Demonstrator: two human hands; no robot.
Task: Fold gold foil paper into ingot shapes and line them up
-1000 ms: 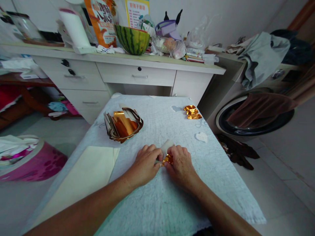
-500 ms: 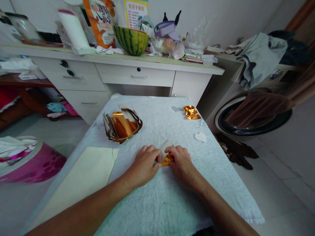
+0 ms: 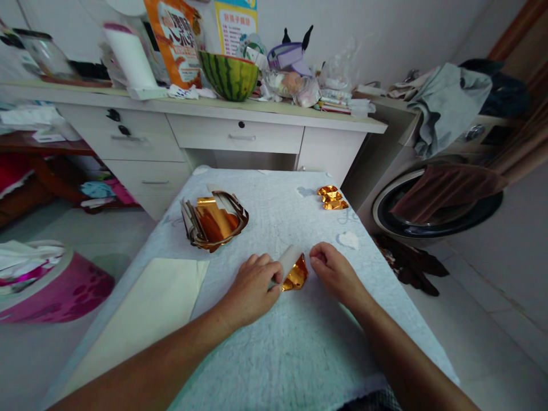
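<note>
On the cloth-covered table, my left hand (image 3: 254, 285) is closed on one side of a sheet of gold foil paper (image 3: 296, 275). The sheet is partly folded, with a pale strip of its backing (image 3: 289, 258) standing up beside the shiny gold side. Just right of the paper and apart from it is my right hand (image 3: 336, 271), its fingers curled in with nothing visible in them. A stack of curved gold foil sheets (image 3: 216, 220) lies farther off to the left. Several small folded gold foil pieces (image 3: 332, 197) rest side by side near the far right edge.
Pale yellow paper (image 3: 145, 308) covers the table's left side. A pink waste bin (image 3: 64, 285) stands left on the floor, a washing machine (image 3: 432, 200) to the right. Behind, a white cabinet (image 3: 240, 134) bears a watermelon-patterned bowl (image 3: 233, 79), an orange snack bag (image 3: 175, 40) and clutter.
My right hand has let go of the foil paper and moved right, baring more of its gold side. My left hand keeps its hold in almost the same place.
</note>
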